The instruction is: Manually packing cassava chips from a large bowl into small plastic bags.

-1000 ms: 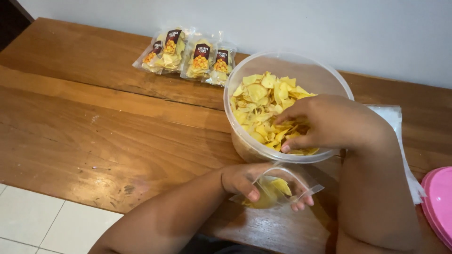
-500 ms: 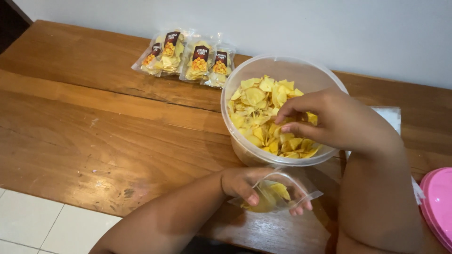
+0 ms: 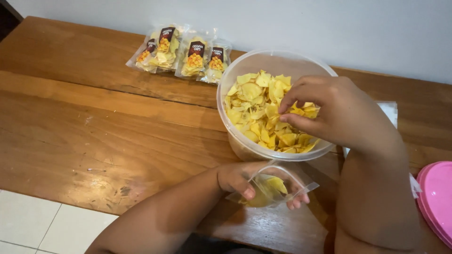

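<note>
Since a moment ago, my right hand is lifting, pinching yellow chips above the round translucent plastic tub. Just below the tub, my left hand is gripping a small clear plastic pouch, mouth upward for filling.

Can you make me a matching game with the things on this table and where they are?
Things:
1. big clear tub of yellow chips
2. small clear bag
3. pink lid
4. filled chip packets

Places:
A. at the right edge of the view
B. held open in the left hand
C. lying in a row at the back of the wooden table, near the wall
D. under the right hand, which reaches into it

Pairs: 1-D, 2-B, 3-A, 4-C
</note>
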